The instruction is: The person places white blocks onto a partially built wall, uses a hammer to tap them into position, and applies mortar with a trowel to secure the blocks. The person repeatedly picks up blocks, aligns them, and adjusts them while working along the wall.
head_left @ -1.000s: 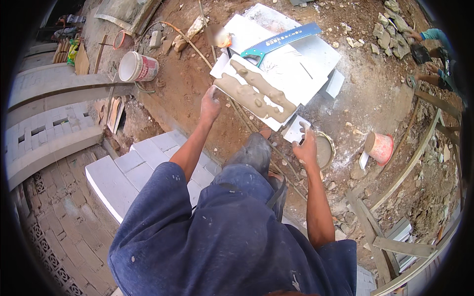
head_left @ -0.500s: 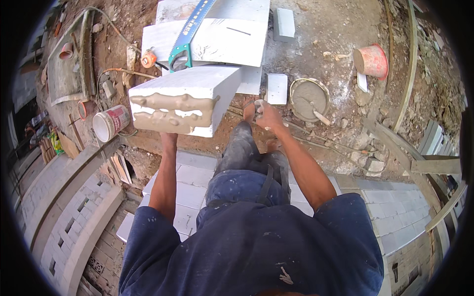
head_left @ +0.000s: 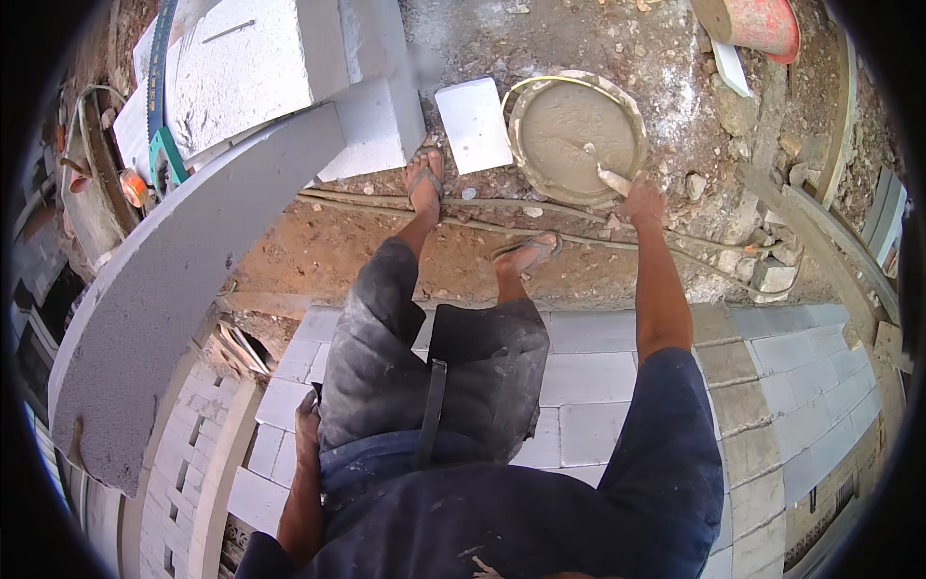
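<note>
At left looms a long, grey, porous block; the left hand hangs by the thigh, its grip unclear. Rightward, in a round tub of grey-brown mortar, a pale-handled tool is now gripped by the right hand, mortar within reach.

Bare brown ground at a building site holds a round tub of wet grey mortar, with a small white block lying just to its left. A reddish bucket rests on its side at upper right, next to a narrow white slab. Thin tan hoses run across the dirt below the tub, passing the person's two sandalled feet. Loose stones litter the right side.
</note>
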